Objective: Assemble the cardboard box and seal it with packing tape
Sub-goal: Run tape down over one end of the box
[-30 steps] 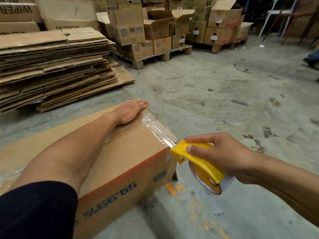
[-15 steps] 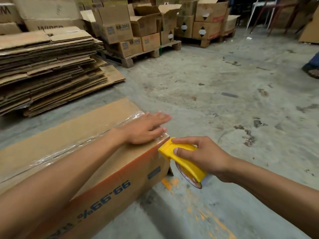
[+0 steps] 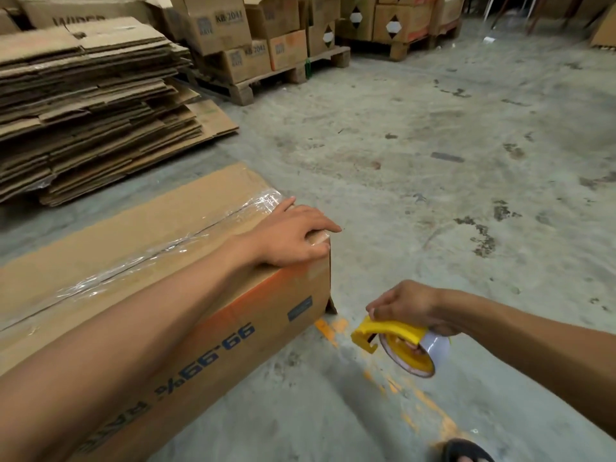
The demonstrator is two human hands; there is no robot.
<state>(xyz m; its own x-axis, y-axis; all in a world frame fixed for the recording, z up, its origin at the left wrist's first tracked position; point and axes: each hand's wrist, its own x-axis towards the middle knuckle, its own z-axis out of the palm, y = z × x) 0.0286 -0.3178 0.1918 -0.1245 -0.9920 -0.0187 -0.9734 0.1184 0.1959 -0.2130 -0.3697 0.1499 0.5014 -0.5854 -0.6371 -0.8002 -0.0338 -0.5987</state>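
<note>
One cardboard box (image 3: 143,261), long and closed, lies on the concrete floor (image 3: 416,145) at the lower left of your view; its side panel is printed "99.99%" upside down to you.
One strip of clear packing tape (image 3: 160,255) runs along the box's top seam to its far right end, wrinkled and shiny.
Your left hand (image 3: 290,236) lies palm down on the top of the box at that right end, fingers spread and curling over the end edge; it presses flat and clasps nothing.
Your right hand (image 3: 410,308) is off the box, near its lower right corner and above the floor, fingers closed over a yellow tape dispenser (image 3: 393,341). The dispenser carries a roll of tape (image 3: 433,353) and touches neither box nor floor, so far as can be told.
Several orange paint marks (image 3: 328,328) streak the floor under and beside the dispenser.
One stack of flattened cartons (image 3: 90,105) sits on the floor beyond the box, toward the upper left.
Many assembled boxes on wooden pallets (image 3: 276,38) stand along the far edge of the floor.
One dark sandal (image 3: 463,451) shows at the bottom edge.
</note>
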